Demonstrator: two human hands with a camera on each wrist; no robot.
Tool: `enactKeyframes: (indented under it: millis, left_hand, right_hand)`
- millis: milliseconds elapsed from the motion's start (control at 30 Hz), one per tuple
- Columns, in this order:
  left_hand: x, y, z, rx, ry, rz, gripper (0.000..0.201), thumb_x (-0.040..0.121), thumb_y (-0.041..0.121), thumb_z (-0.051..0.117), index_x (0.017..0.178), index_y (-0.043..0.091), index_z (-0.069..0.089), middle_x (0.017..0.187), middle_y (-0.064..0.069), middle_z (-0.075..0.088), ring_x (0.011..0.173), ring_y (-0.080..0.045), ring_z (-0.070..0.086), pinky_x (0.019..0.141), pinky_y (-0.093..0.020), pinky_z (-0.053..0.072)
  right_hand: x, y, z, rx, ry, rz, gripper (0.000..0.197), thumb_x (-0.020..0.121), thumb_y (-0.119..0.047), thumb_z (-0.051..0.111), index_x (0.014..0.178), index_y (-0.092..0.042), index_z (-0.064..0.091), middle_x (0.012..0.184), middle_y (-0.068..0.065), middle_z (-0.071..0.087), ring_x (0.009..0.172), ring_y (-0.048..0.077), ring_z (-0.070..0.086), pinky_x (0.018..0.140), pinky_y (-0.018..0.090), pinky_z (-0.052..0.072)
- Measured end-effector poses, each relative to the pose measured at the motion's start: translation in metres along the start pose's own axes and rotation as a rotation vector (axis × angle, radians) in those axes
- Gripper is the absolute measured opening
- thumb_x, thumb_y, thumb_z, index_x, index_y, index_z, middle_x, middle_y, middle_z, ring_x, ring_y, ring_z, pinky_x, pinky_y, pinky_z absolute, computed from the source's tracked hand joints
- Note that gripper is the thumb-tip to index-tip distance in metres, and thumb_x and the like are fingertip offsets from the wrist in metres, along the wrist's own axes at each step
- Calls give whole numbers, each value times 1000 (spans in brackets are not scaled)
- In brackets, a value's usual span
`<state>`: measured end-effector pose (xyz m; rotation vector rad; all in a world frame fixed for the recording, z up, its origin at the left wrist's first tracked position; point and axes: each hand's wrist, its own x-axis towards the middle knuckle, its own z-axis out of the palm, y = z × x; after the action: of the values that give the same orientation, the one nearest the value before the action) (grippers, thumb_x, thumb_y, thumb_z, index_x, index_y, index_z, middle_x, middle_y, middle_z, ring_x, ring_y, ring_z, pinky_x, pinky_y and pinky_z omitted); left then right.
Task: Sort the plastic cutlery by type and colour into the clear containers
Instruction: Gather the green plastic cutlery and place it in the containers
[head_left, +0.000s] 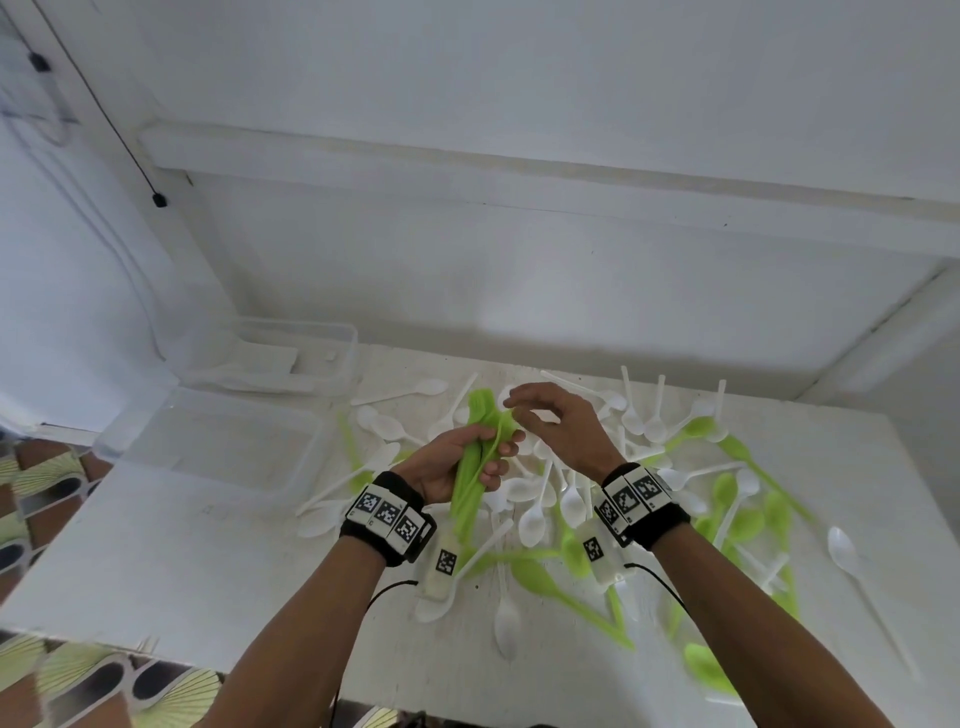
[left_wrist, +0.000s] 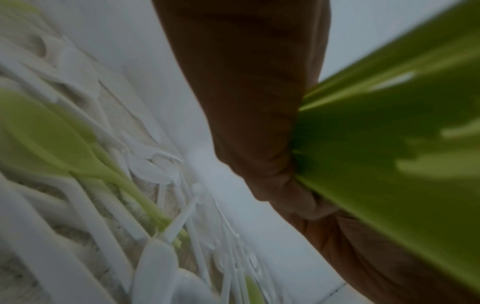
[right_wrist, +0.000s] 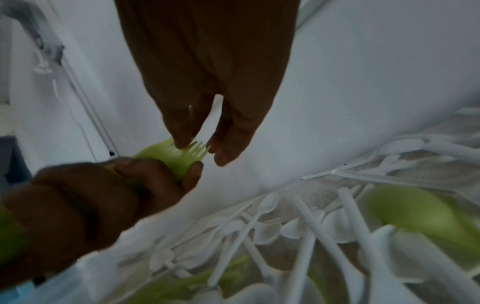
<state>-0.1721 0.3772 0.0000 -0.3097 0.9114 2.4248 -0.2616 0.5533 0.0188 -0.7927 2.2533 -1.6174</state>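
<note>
My left hand (head_left: 491, 452) grips a bundle of green plastic forks (head_left: 470, 483) by the handles, tines pointing away from me, above the white table (head_left: 208, 561). The right hand (head_left: 519, 410) hovers at the fork heads with relaxed, spread fingers, its fingertips (right_wrist: 182, 142) touching the tines (right_wrist: 197, 148). The right wrist view shows the left hand (right_wrist: 103, 195) wrapped round the forks (right_wrist: 168, 160). In the left wrist view the green handles (left_wrist: 389, 144) fan out from the palm (left_wrist: 259, 102). Two clear containers stand at the left: a near one (head_left: 311, 447) and a far one (head_left: 353, 343).
A loose heap of white spoons (head_left: 532, 525) and green spoons (head_left: 535, 571) covers the table's middle and right, under both wrists. One white spoon (head_left: 841, 545) lies apart at the right. Walls close the back and left; a patterned floor (head_left: 62, 675) lies beyond the near-left table edge.
</note>
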Motion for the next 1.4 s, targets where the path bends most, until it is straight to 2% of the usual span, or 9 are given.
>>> enactKeyframes:
  millis: [200,400,533,733,867,967,1067,1233,1400]
  left_hand:
    - [1,0,-2,-16,25,20,37,99,25,50,127,2,50,86,-2,50,66,-13,49,57,-22,44]
    - [0,0,-4,112,231,91,29,98,17,56,120,-1,58,90,-13,65,77,-22,62,63,-30,55]
    - [-2,1,-2,158,224,81,37,101,17,49,132,-2,56,101,-9,67,79,-20,61,65,-30,54]
    - [-3,2,-4,93,172,71,38,96,18,55,129,0,54,102,-8,61,78,-20,59,62,-29,52]
    - [-6,8,-2,130,102,27,36,101,21,53,131,1,56,121,-14,67,103,-31,69,77,-34,59]
    - [-9,8,-3,120,32,-34,36,107,20,40,135,0,53,137,-19,60,125,-39,60,96,-43,55]
    - [-9,6,-4,155,-22,-55,37,107,19,42,138,0,48,143,-21,55,130,-42,55,102,-52,50]
    - [-10,6,-2,42,24,-37,36,103,19,44,132,2,56,127,-15,66,116,-37,65,99,-56,52]
    - [-12,1,-11,7,62,-14,37,104,32,43,128,6,57,117,-7,66,92,-22,67,80,-38,58]
  right_hand:
    - [5,-5,-8,36,57,-148,7,93,-9,71,97,-13,75,104,-5,74,104,15,69,92,31,56]
    - [16,-7,-24,-203,-237,-48,13,87,-7,77,99,-13,77,87,-3,76,84,11,71,80,15,51]
    - [15,0,-17,-116,-118,36,36,81,-11,83,115,-15,73,85,-1,75,83,12,70,80,11,50]
    - [8,9,-1,-2,4,72,12,84,-8,80,95,-8,76,90,1,77,84,11,74,80,15,52]
    - [5,12,-5,108,-9,101,11,84,-4,79,93,-2,73,86,14,76,76,19,72,75,21,55]
    - [7,9,-12,96,-39,96,13,81,0,80,93,0,75,86,10,77,75,12,70,77,20,54]
    - [9,11,-13,128,-102,137,12,81,-4,82,93,-5,77,88,10,77,82,21,72,87,32,58]
    - [10,12,-5,54,-94,153,9,82,-11,83,89,-11,77,84,9,77,80,18,71,80,24,54]
    - [14,3,-1,-4,-128,130,8,81,-10,83,87,-9,77,80,6,76,73,13,69,73,17,53]
